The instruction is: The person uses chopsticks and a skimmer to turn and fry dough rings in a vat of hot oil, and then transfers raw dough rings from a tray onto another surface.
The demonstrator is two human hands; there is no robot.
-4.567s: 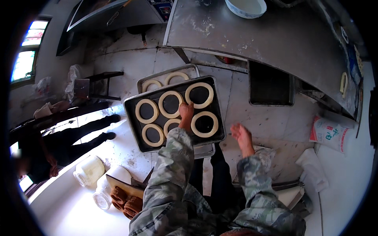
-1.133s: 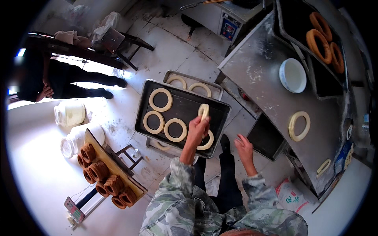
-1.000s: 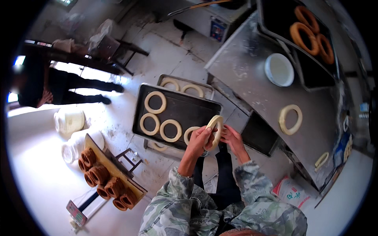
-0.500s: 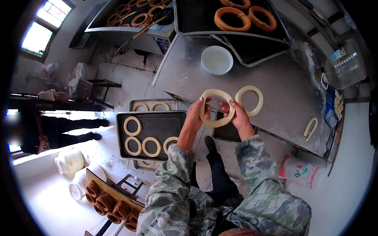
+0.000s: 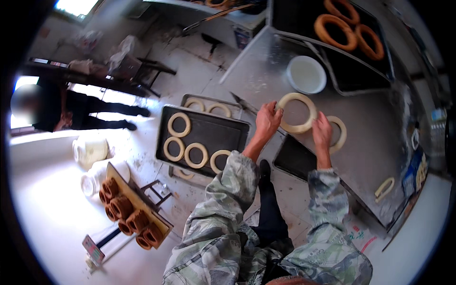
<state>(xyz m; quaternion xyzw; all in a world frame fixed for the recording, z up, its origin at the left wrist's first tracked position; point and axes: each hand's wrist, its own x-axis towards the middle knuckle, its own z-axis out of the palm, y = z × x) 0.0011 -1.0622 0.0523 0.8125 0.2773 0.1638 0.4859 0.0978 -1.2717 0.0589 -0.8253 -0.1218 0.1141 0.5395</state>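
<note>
My left hand (image 5: 268,121) pinches the left side of a pale raw dough ring (image 5: 298,128). At its right side, my right hand (image 5: 323,132) closes on the same ring, so it hangs level between the two hands over the near edge of the metal table (image 5: 368,142). Partly hidden by my right hand, a second dough ring (image 5: 344,133) lies on the table. A white bowl (image 5: 307,75) of pale liquid stands just beyond the held ring.
Left of my arms, a black tray (image 5: 216,135) bears several dough rings (image 5: 196,155). Browned rings (image 5: 334,32) sit in a tray at the far right. Browned pieces (image 5: 121,207) fill a board at lower left. A person (image 5: 78,104) stands at far left.
The view has swung, shifting the surroundings. My hands now grip the dough ring from its opposite outer sides; earlier my right fingers reached into its hole.
</note>
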